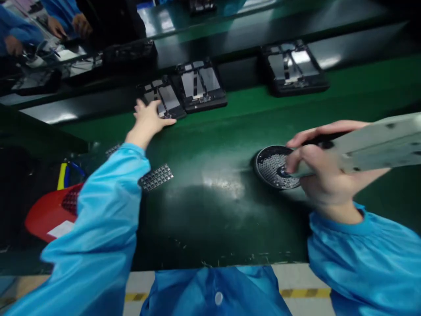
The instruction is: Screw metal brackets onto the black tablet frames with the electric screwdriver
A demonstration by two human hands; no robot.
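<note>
My left hand (147, 120) reaches out with spread fingers over the near-left edge of an opened device (168, 100) in a black frame, its inner parts showing. Whether the fingertips touch it I cannot tell. Close beside it lies a second opened device (199, 85) of the same kind. On the right, my right hand (325, 175) is closed around the near end of a long pale tool (384, 142) with screw holes along its body. Its fingers are above a round black dish (268, 169) with a perforated plate, and they hide the tool's tip.
Another opened device (292, 68) stands farther right along the raised ledge. A sheet of small parts (158, 177) lies on the green table (210, 219). At left are a red bin (42, 215) and yellow-and-blue-handled pliers (62, 175). Other people's hands (82, 25) work at upper left.
</note>
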